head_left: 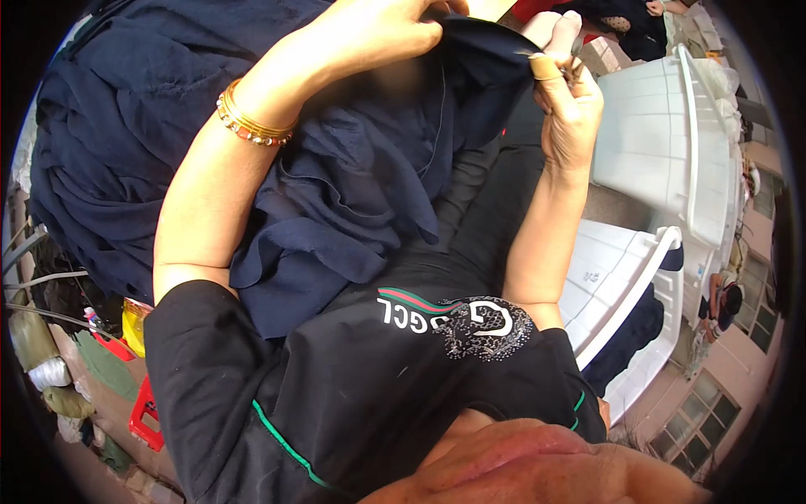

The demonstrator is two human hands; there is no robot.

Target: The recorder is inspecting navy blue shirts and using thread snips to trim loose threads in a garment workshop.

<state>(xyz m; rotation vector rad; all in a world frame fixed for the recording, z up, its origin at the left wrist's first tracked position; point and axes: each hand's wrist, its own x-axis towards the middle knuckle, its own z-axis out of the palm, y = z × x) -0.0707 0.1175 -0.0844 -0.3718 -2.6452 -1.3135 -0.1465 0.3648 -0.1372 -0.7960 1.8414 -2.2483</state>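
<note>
Navy cloth (487,76) is being pinched edgewise by left hand (390,29) and right hand (567,101), rightward room being limited by white bins (642,139).

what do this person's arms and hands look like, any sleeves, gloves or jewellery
Short black sleeves cover the upper arms. The left hand is ungloved, with gold-coloured bangles and a reddish-and-pale beaded bracelet at its wrist. The right hand is ungloved, its wrist unadorned; a tan band appears wrapped around its thumb.
</note>
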